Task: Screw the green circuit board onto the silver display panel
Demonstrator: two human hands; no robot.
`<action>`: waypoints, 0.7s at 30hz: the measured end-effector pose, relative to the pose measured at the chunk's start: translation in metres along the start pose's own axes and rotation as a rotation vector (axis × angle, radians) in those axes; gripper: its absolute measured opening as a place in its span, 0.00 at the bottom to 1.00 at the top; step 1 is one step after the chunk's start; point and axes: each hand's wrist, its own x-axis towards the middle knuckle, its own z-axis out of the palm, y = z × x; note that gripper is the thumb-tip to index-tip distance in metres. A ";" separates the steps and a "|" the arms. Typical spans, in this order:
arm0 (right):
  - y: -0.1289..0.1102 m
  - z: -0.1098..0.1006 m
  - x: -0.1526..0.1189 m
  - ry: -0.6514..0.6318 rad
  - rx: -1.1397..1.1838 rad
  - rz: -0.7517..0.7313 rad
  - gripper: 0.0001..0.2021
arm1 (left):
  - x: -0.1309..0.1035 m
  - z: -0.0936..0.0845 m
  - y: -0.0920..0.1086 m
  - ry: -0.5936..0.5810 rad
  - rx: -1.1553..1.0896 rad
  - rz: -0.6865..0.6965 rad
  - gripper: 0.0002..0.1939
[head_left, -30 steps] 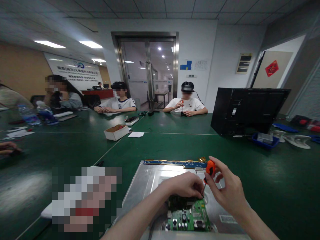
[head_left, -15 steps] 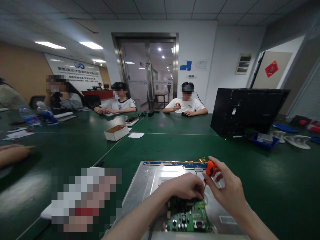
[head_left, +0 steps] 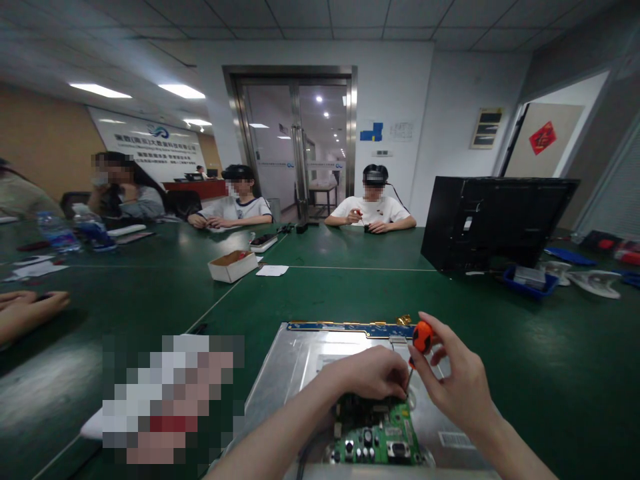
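Note:
An orange and black screwdriver (head_left: 423, 337) is gripped by its handle between the thumb and fingers of my right hand (head_left: 457, 373). Its thin shaft slants down to the upper right corner of a green circuit board (head_left: 383, 433). My left hand (head_left: 377, 373) is closed beside the shaft's lower end, fingertips together at the board's edge; whether they pinch the shaft or something small is hidden. Under both hands lies a silver metal panel (head_left: 285, 367) with a narrow blue circuit strip (head_left: 345, 328) along its far edge.
A black monitor (head_left: 495, 220) stands at the right, near a blue tray (head_left: 530, 283). An open white box (head_left: 233, 267) sits across the green table (head_left: 200, 293). Water bottles (head_left: 93, 227) stand far left. Several people sit around; another person's hands (head_left: 35, 313) rest at the left edge.
The screwdriver handle has turned slightly in my right hand, its black markings showing differently. My left hand stays in place. The other person's hands at left have shifted slightly.

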 end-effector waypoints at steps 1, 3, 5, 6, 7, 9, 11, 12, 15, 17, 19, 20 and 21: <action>0.000 0.000 0.000 0.000 0.001 -0.002 0.18 | 0.000 0.000 0.000 0.000 0.003 0.001 0.08; 0.000 0.000 0.000 0.001 0.006 -0.005 0.18 | 0.000 0.000 0.000 0.001 0.006 0.002 0.08; 0.000 0.000 0.000 0.005 0.009 -0.005 0.18 | 0.000 0.000 0.001 0.002 0.008 0.001 0.08; 0.000 0.000 0.000 0.008 0.009 -0.004 0.18 | 0.000 0.000 0.001 0.002 0.008 0.001 0.07; 0.000 0.000 0.000 0.009 0.009 -0.004 0.18 | 0.001 0.000 0.001 0.002 0.006 0.001 0.07; 0.000 -0.001 0.001 0.008 0.009 -0.004 0.18 | 0.001 0.000 0.001 -0.001 0.001 0.003 0.07; -0.001 -0.001 0.002 0.007 0.008 -0.009 0.18 | 0.001 0.000 0.001 -0.006 -0.008 0.007 0.07; -0.001 -0.001 0.002 0.006 0.008 -0.011 0.18 | 0.001 0.000 0.001 -0.008 -0.014 0.009 0.07; -0.002 -0.002 0.003 0.004 0.009 -0.012 0.18 | 0.000 0.000 0.000 -0.011 -0.038 0.014 0.06; -0.002 -0.001 0.002 0.001 0.007 -0.005 0.18 | 0.000 0.000 -0.002 -0.010 -0.055 0.013 0.06; -0.002 -0.001 0.001 -0.007 0.008 0.004 0.18 | 0.000 0.000 -0.003 -0.007 -0.071 0.010 0.07; -0.002 -0.001 0.001 -0.013 0.010 0.009 0.18 | 0.000 0.000 -0.003 -0.006 -0.080 0.010 0.07; -0.002 -0.001 0.001 -0.017 0.011 0.011 0.18 | 0.000 0.000 -0.004 -0.005 -0.089 0.009 0.07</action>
